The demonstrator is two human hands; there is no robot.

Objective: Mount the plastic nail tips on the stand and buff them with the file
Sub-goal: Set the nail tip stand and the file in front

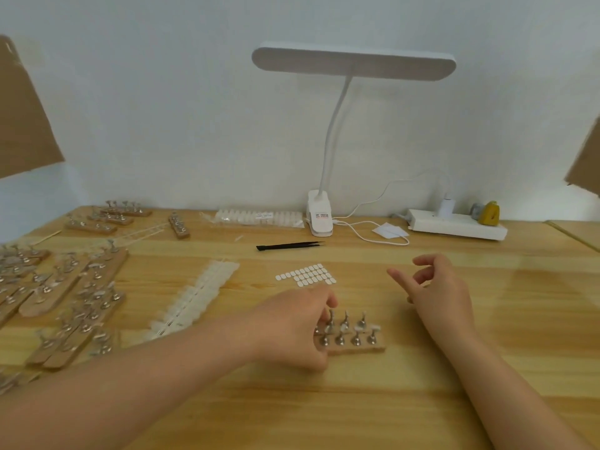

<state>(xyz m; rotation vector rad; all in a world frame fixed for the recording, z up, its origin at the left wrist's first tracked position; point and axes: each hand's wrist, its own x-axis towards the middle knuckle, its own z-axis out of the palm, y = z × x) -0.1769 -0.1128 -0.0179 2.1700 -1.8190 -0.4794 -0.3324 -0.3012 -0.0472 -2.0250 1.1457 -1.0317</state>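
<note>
A small wooden stand (357, 349) with two rows of metal pegs lies near the table's middle. Two pegs at its right end carry small white pieces (374, 327). My left hand (292, 329) grips the stand's left end, fingers curled over the nearest pegs and thumb against the front edge. My right hand (435, 287) hovers just right of and behind the stand, fingers loosely curled, holding nothing I can see. Left of the stand lies a long strip of white nail tips (194, 297). Behind it is a sheet of small white oval pads (308, 274). No file is in view.
Black tweezers (289, 245) lie behind the pads. Several more wooden stands (81, 287) crowd the left side. At the back, along the wall, are a bag of nail tips (259, 217), a clip lamp (319, 219) with its cable, and a power strip (454, 224).
</note>
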